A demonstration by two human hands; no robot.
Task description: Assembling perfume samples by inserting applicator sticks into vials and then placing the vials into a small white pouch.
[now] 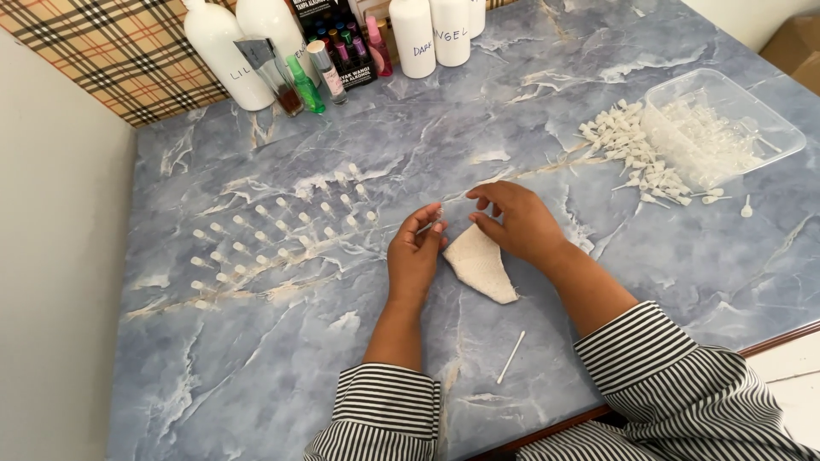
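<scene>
A loose white stick [511,356] lies nearest; beyond, both hands, left hand [414,256] and right hand [517,224], pinch one clear sprayer tube [450,205] over a white cloth [480,264], rows of finished tubes [273,235] left, a heap of sprayer heads [636,158] waiting far right.

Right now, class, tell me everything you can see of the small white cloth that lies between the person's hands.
The white cloth is a small, roughly triangular piece, off-white, with a soft, slightly textured look like towelling. It lies flat on the blue marbled tabletop, its narrow end pointing toward the person. The right hand rests on its upper edge; the left hand is close beside it, and contact there cannot be told.
</scene>
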